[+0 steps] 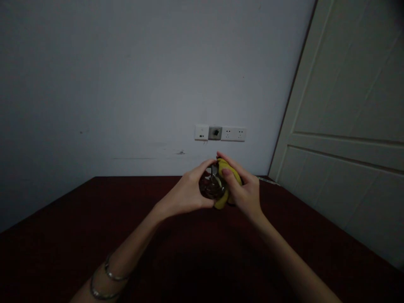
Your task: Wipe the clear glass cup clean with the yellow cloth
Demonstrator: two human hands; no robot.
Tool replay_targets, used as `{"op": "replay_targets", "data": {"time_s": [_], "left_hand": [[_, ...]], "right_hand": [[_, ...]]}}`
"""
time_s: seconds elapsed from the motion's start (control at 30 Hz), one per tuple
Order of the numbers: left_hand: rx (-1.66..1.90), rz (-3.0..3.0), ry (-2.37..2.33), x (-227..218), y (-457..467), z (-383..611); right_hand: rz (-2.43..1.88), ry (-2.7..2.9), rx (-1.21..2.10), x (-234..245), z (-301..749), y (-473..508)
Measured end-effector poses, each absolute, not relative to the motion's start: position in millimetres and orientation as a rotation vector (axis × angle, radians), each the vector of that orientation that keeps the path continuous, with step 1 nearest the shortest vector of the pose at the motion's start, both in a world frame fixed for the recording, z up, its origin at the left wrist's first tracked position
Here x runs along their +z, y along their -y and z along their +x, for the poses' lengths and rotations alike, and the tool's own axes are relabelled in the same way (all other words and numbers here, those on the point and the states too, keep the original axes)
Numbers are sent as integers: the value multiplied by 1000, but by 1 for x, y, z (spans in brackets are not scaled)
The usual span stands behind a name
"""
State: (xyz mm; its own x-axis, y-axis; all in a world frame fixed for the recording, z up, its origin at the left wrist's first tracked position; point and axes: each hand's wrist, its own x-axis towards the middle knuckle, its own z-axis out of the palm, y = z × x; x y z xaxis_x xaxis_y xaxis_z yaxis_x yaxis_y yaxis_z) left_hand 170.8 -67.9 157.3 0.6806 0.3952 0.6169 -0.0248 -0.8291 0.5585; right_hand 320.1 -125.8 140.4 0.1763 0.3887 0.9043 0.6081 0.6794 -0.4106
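Both my hands are raised together over a dark red table (94,235). My left hand (186,193) is closed around a small shiny metal object (212,187), thumb below and fingers above. My right hand (244,191) is closed on a yellow piece (222,200), which looks like cloth, pressed against that metal object. What the metal object is I cannot make out in the dim light. Two metal bangles (105,280) sit on my left wrist.
A pale wall stands behind the table with a row of wall sockets and a switch (220,133). A light panelled door (344,139) fills the right side. A thin light object (268,181) lies at the table's far right edge.
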Motion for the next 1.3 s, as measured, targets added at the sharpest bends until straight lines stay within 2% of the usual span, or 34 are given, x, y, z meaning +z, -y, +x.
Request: {"op": "replay_targets", "data": {"time_s": [0.07, 0.23, 0.33, 0.6, 0.83, 1.1, 1.3], "left_hand": [[1056, 2362, -330, 156, 69, 172], [1110, 2314, -467, 152, 64, 177], [1146, 2325, -493, 150, 61, 179], [1131, 2399, -678, 146, 63, 181], [1152, 2392, -588, 151, 62, 179], [1053, 2210, -566, 147, 63, 180], [900, 1893, -369, 149, 60, 180]], "right_hand": [[-913, 1423, -180, 139, 320, 124], [-787, 1693, -481, 128, 319, 121], [-750, 1766, -533, 124, 316, 120], [-948, 1404, -174, 133, 314, 121], [-777, 1617, -321, 127, 308, 122], [-945, 1277, 218, 137, 327, 117], [-779, 1479, -5, 141, 331, 125]]}}
